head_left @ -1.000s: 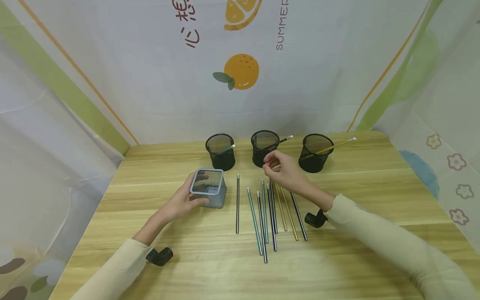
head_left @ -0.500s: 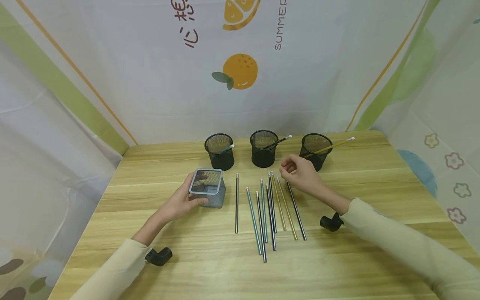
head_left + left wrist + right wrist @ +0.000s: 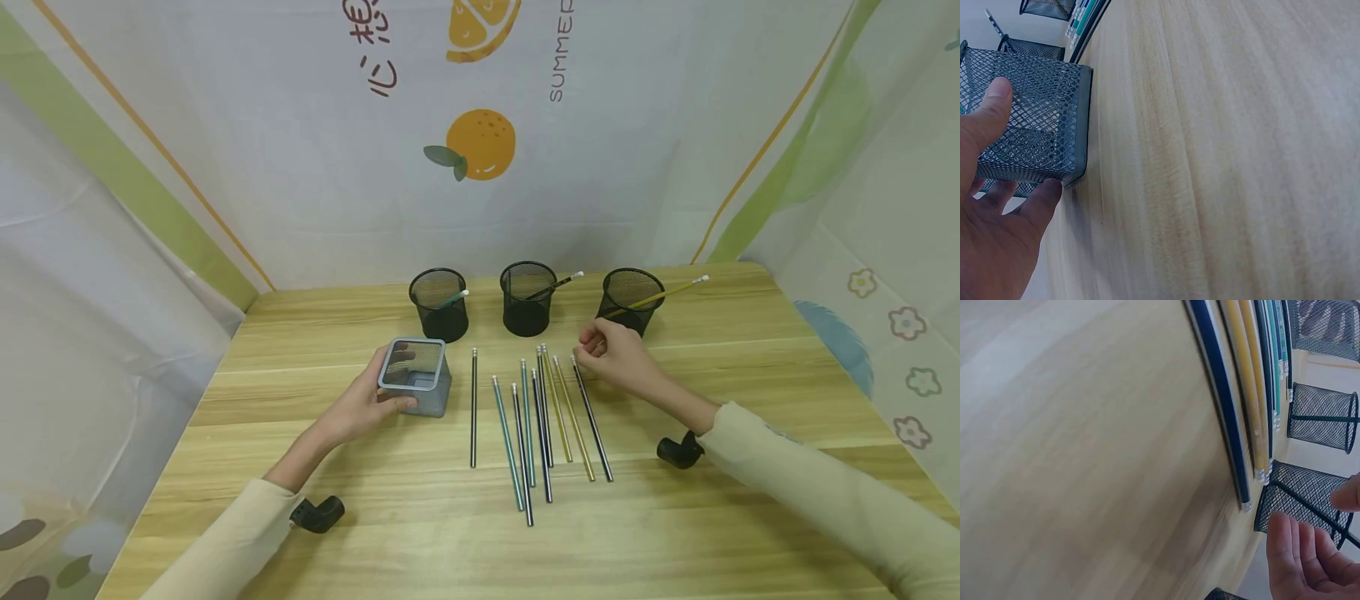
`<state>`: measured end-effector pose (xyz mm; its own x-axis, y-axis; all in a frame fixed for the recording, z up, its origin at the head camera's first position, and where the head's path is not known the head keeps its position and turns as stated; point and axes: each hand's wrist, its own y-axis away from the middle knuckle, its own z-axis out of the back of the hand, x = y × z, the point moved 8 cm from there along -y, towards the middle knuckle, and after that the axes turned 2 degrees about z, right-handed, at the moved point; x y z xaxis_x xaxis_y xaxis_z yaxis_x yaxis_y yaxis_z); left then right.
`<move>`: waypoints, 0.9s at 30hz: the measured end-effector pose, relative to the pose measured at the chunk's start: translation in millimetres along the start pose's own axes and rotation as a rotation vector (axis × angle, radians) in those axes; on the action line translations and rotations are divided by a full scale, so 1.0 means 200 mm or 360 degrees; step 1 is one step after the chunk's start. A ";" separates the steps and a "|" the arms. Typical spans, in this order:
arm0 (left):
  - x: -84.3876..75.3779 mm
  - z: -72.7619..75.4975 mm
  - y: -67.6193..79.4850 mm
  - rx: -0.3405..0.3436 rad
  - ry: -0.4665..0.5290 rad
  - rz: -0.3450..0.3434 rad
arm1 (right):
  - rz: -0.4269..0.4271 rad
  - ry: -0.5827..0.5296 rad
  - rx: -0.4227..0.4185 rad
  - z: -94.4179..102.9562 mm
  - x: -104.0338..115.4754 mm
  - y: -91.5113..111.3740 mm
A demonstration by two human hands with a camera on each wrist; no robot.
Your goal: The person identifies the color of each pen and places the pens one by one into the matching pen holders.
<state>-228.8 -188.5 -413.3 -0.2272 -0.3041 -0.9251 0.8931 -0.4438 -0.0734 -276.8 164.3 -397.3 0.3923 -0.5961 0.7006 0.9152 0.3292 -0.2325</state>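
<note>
My left hand (image 3: 363, 404) grips a grey square mesh pen holder (image 3: 432, 398) from its left side. In the left wrist view the thumb lies across the mesh wall and the fingers are under the opposite side. To the right, a row of pencils with white eraser ends lies on the table: black, teal and yellow ones. My right hand (image 3: 618, 358) hovers with nothing in it at the eraser end of the rightmost dark pencil (image 3: 592, 421). Its thumb and fingers stand apart in the right wrist view, close to that dark pencil (image 3: 1225, 406).
Three round black mesh cups stand along the back: a left cup (image 3: 446, 323) with a teal pencil, a middle cup (image 3: 525, 318) with a black one, and a right cup (image 3: 637, 283) with a yellow one. Behind them hangs a printed white curtain (image 3: 337, 183).
My right hand has moved rightward from in front of the middle cup to the rightmost dark pencil's eraser end. The left hand and grey holder have stayed in place.
</note>
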 end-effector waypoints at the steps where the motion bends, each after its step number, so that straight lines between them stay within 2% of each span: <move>1: 0.00 0.00 0.00 0.0000 0.0002 -0.0001 | -0.0007 0.0009 0.0007 0.00 -0.01 0.00; 13: 0.01 0.00 0.00 -0.0001 -0.0014 0.0007 | -0.0123 0.0007 0.0140 -0.02 -0.07 0.06; 20: 0.01 0.01 0.00 -0.0007 -0.0023 0.0002 | -0.0119 0.0055 0.0181 -0.04 -0.08 0.08; 27: 0.00 0.01 0.00 -0.0011 -0.0037 -0.0012 | -0.0158 0.0134 0.0281 -0.07 -0.08 0.08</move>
<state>-229.6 -189.7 -413.8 -0.2426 -0.3206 -0.9156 0.8940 -0.4404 -0.0827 -268.3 169.1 -421.6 0.3140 -0.6885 0.6538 0.9224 0.3843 -0.0382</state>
